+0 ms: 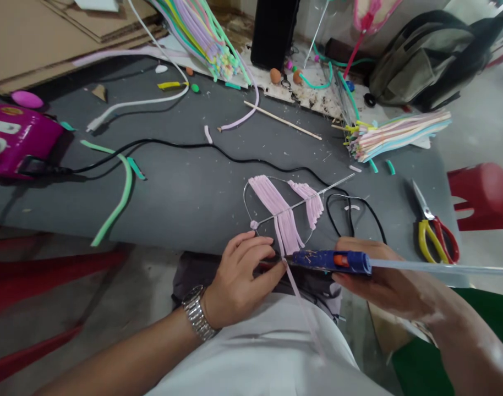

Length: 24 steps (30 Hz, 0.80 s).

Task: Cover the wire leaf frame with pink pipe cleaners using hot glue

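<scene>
My left hand, with a metal watch on its wrist, pinches a pink pipe-cleaner strand at the lower edge of a wire frame. The frame lies on the grey table and is partly wrapped in pink strands. My right hand grips a blue glue gun lying sideways, its nozzle pointing left and touching the strand by my left fingertips. A clear glue stick juts out of the gun's back to the right.
Red-and-yellow scissors lie right of the frame. The gun's black cord runs across the table. A bundle of pastel strands lies at the back right, another bundle at the back. A magenta device sits far left, a bag top right.
</scene>
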Motion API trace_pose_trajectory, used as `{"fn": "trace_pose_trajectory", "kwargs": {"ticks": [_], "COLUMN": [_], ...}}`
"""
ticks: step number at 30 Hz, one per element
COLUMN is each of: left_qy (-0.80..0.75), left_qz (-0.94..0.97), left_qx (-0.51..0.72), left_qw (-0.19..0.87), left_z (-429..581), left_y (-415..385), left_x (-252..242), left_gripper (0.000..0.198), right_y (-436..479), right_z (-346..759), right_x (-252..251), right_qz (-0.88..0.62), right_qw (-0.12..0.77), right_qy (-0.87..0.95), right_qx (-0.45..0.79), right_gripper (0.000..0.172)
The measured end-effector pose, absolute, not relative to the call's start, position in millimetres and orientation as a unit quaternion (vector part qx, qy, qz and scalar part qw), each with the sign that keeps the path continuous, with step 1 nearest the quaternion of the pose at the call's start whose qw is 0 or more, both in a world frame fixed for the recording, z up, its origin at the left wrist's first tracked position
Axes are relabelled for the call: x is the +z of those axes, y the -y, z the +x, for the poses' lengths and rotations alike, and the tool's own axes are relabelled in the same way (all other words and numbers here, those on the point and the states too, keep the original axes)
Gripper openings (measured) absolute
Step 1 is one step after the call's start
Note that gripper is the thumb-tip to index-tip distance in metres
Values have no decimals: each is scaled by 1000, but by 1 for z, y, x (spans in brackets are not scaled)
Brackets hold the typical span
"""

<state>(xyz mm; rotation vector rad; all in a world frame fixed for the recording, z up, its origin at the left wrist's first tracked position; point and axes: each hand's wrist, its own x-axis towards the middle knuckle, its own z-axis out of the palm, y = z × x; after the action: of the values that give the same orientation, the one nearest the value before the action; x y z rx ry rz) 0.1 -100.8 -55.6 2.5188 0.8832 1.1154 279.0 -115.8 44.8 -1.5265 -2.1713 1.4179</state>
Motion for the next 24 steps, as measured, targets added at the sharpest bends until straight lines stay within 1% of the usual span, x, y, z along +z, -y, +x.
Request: {"fn": "trace_pose_trajectory", "kwargs": {"ticks": [24], "left_qy": [-282], "left_qz": [858], "left_qx": [409], "left_qw": [133], "left_z": [0], "left_y": [102], "left_x": [-64], "left_gripper": [21], "right_y": [114], "right_z": [273], "right_x": [51], "right_qz": [-508], "right_qw": [53], "right_qy": [747], "right_qx": [425], "right_gripper": [28]}}
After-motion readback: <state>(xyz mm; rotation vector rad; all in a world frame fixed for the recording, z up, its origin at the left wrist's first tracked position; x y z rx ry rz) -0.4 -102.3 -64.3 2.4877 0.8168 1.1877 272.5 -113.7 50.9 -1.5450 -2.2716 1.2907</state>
